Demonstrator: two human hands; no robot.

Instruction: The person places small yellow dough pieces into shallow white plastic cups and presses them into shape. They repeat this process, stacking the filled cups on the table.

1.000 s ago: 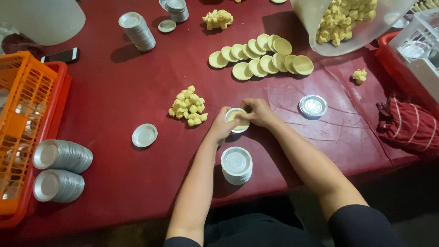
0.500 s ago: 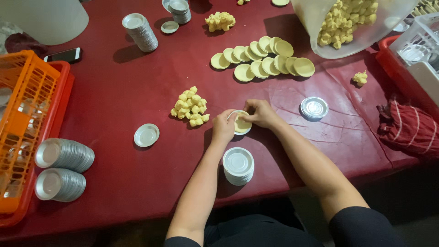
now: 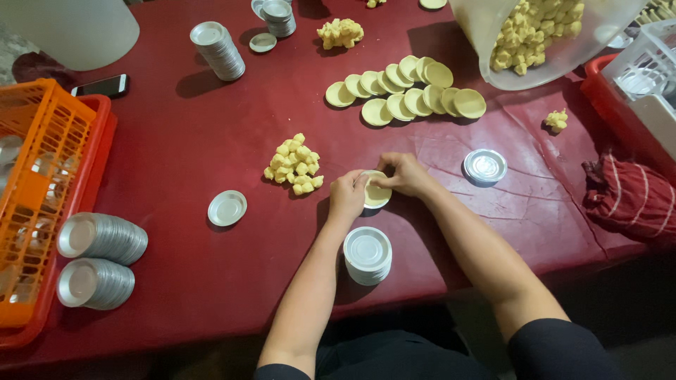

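Observation:
Both of my hands meet on a small round foil tart tin lined with yellow dough [image 3: 376, 195] on the red table [image 3: 176, 148]. My left hand [image 3: 346, 195] grips its left side and my right hand [image 3: 403, 174] presses the dough from the right. A pile of yellow dough lumps [image 3: 294, 165] lies just left of my hands. A stack of empty foil tins [image 3: 367, 254] stands near the table's front edge below my hands.
Dough-lined tins [image 3: 405, 91] lie in overlapping rows beyond my hands. A single tin [image 3: 484, 166] sits to the right, another [image 3: 227, 207] to the left. An orange basket [image 3: 42, 204], tin stacks [image 3: 98, 238], a phone [image 3: 103, 86], a dough tub [image 3: 542, 35] and a red cloth [image 3: 627, 197] surround them.
My hands stay on the same tin and the fingers shift slightly as they press the dough. Nothing else on the table has moved.

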